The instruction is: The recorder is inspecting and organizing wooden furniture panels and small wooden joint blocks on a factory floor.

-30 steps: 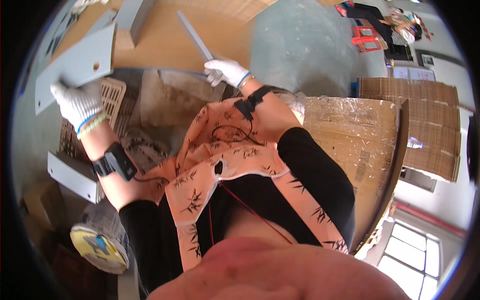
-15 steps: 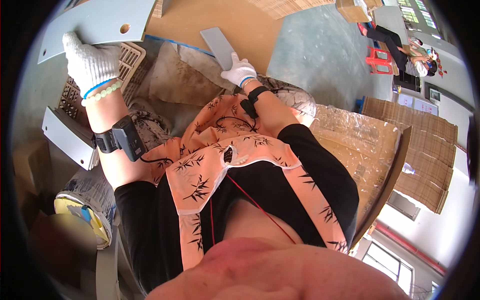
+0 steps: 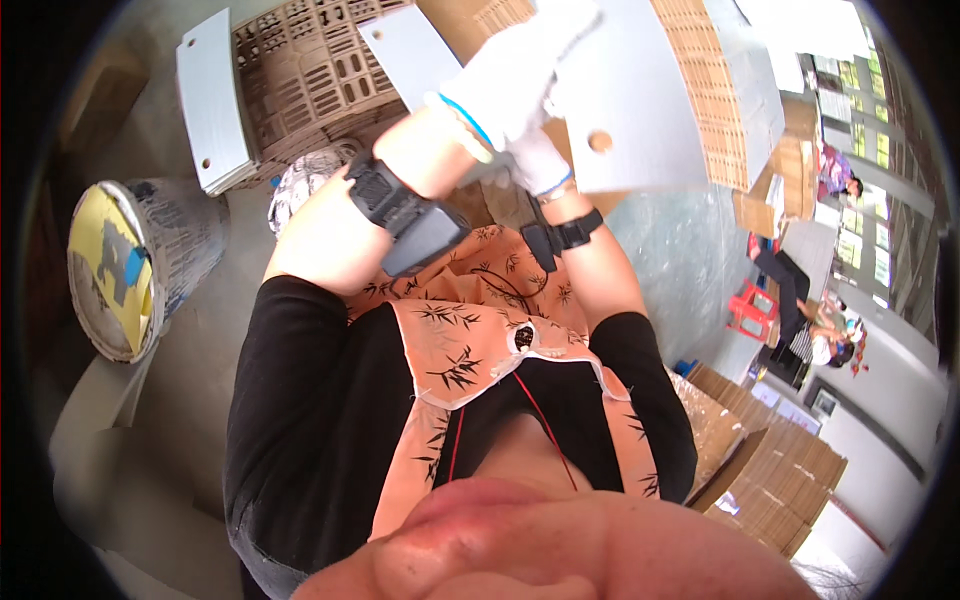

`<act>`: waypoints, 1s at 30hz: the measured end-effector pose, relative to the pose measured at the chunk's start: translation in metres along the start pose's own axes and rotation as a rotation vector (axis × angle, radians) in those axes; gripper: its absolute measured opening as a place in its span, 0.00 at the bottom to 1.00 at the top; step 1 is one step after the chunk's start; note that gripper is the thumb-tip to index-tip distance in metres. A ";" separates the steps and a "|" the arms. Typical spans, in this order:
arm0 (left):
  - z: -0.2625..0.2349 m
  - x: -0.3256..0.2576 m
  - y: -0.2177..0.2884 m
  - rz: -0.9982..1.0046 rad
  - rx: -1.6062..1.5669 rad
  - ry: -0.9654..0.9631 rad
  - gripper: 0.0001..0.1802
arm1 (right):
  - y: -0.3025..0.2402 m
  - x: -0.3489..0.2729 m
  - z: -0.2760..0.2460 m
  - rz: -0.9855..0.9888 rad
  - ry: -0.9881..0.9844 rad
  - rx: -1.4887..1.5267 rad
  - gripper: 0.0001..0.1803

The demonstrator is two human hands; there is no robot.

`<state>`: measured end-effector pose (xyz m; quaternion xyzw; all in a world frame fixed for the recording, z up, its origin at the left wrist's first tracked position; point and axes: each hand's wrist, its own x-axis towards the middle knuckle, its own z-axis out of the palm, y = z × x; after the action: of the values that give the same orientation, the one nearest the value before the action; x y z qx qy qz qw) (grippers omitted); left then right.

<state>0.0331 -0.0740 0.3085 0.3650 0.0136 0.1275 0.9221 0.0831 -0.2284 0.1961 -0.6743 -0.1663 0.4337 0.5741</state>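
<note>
The grey panel (image 3: 650,110) — a flat, pale board with a small round hole near its lower edge — is held up in front of the person, tilted, its lower edge just above the orange patterned apron (image 3: 470,330). The left hand (image 3: 520,75), in a white work glove with a blue cuff, lies across the panel's near face with its fingers spread along it; I cannot tell whether this grip closes round an edge or only presses flat. The right hand (image 3: 535,160), also gloved in white, sits below the left one at the panel's lower left corner and seems clenched on that corner, though the left forearm hides most of it. Both wrists carry black strapped devices.

The step in hand looks like lifting and turning one panel for handling. A next move would call for a firm hold on two edges, since the board is broad and could swing.

Beyond the hands a brown perforated crate (image 3: 310,70) stands on the floor, a second grey panel (image 3: 215,100) leaning against its left side. A paint-smeared bucket (image 3: 140,260) lies further left. Stacked cardboard (image 3: 770,470) is at the right — other people sit well apart there.
</note>
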 end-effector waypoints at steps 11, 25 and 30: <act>0.022 -0.020 0.042 -0.338 0.133 0.041 0.23 | -0.072 0.117 0.165 0.008 -0.505 -0.097 0.14; 0.049 -0.021 0.042 -0.107 0.286 0.031 0.36 | -0.084 0.114 0.222 0.049 -0.509 -0.762 0.40; 0.051 -0.026 0.053 -0.149 0.228 0.049 0.37 | -0.103 0.100 0.230 0.109 -0.503 -0.904 0.46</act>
<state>0.0022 -0.0776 0.3796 0.4621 0.0776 0.0652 0.8810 -0.0107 0.0184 0.2600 -0.7374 -0.4346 0.4966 0.1442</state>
